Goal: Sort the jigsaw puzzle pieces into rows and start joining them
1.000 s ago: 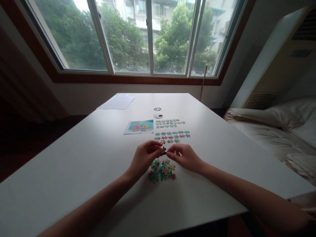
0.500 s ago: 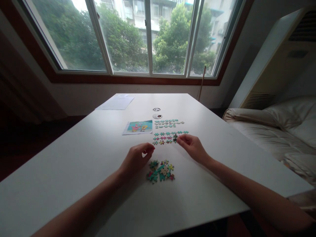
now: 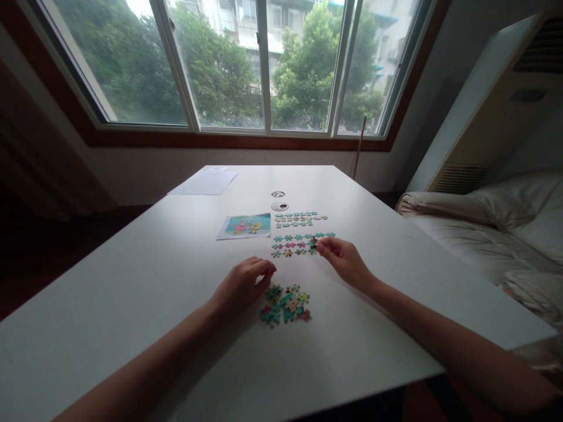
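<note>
My right hand (image 3: 343, 261) reaches forward and pinches a small dark puzzle piece (image 3: 313, 244) at the right end of the laid-out rows of puzzle pieces (image 3: 295, 245). My left hand (image 3: 243, 283) rests curled on the table, fingertips together, just left of a loose pile of puzzle pieces (image 3: 285, 305); I see nothing in it. A further group of sorted pieces (image 3: 297, 220) lies behind the rows. The colourful reference picture (image 3: 245, 225) lies to the left of them.
The white table (image 3: 132, 281) carries a sheet of paper (image 3: 203, 181) at the far left and two small round lids (image 3: 278, 200) beyond the pieces. A window spans the back wall. A sofa with cushions (image 3: 492, 228) stands to the right.
Both hands held the dark piece together above the pile. My right hand then carried it forward to the rows, and my left hand dropped to the table beside the pile.
</note>
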